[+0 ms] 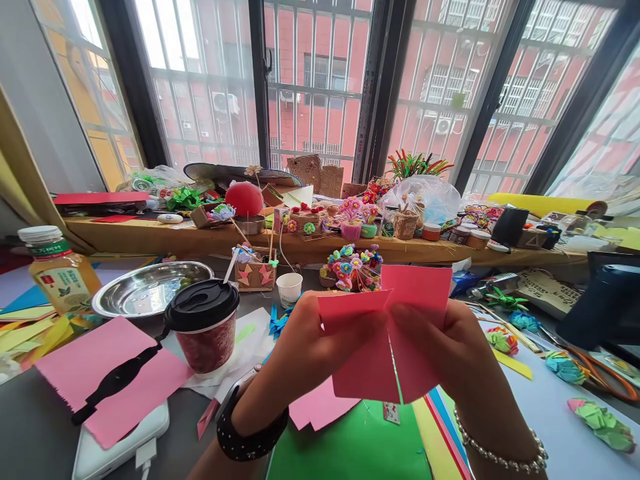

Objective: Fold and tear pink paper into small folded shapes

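A folded pink paper (pixel 395 333) is pinched shut between left hand (pixel 310 347) and right hand (pixel 450 347) — raised, edges aligned for creasing, it seems.

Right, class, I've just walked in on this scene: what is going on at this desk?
A person holds a pink sheet of paper up in front of them with both hands, the left hand and right hand each gripping one side along a middle crease. Below lies a green sheet. To the left stand a lidded paper cup, a metal bowl and a drink bottle. Small paper flowers crowd the windowsill side.
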### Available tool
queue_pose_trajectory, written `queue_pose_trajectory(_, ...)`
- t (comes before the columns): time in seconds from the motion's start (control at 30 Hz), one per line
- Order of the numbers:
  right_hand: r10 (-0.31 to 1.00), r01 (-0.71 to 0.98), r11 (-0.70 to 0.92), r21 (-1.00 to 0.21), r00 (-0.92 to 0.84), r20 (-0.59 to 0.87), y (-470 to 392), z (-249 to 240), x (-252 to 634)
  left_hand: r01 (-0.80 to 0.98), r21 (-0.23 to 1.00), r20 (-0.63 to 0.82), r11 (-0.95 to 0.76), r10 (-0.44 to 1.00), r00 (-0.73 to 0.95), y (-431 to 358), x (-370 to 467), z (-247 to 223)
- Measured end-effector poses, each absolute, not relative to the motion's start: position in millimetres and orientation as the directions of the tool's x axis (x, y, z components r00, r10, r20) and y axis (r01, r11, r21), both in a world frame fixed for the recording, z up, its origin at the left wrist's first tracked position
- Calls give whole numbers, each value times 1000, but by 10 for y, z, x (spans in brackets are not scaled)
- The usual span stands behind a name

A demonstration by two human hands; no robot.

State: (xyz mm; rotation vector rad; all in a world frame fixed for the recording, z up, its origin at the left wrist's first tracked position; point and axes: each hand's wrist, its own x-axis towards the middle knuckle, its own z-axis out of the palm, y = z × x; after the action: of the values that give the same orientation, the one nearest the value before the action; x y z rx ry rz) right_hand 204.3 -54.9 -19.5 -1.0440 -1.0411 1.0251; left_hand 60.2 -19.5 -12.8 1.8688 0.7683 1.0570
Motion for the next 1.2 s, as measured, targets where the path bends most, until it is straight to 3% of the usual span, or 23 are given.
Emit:
queue_pose_trajectory(0.13, 960, -130, 211, -969, 212, 181, -535, -201, 2038, 95, 891, 349, -444, 804, 481, -187, 601, -132)
queue_pose_trajectory(0.3, 956, -67, 235, -970, 195, 219, -560, -207, 2075, -73, 935, 334, -347, 794, 507, -195, 601, -117)
queue_pose_trajectory(0.47, 967, -22, 202, -979, 164, 195, -611, -184, 2106, -71, 937, 321, -342, 763, 561, -210, 583, -97)
queue_pose_trajectory(0.67, 981, -71, 161, -984, 121, 152, -629, -168, 2089, -149, 909, 412, -388, 794, 447, -255, 624, -117)
queue_pose_trajectory(0.83, 974, -140, 182, -973, 163, 159, -598, -187, 2077, -1, 874, 432, -485, 779, 455, -284, 628, -101)
queue_pose_trajectory(0.97, 913, -179, 290, -940, 347, 215, -512, -201, 2083, 75, 807, 551, -586, 792, 263, -299, 585, -88)
queue_pose_trajectory(1.07, 905, -224, 329, -917, 351, 239, -452, -209, 2072, 161, 857, 443, -490, 858, 258, -230, 522, -86)
queue_pose_trajectory(1.2, 906, -328, 328, -886, 375, 197, -370, -224, 2070, 285, 863, 273, -416, 861, 429, -32, 429, -113)
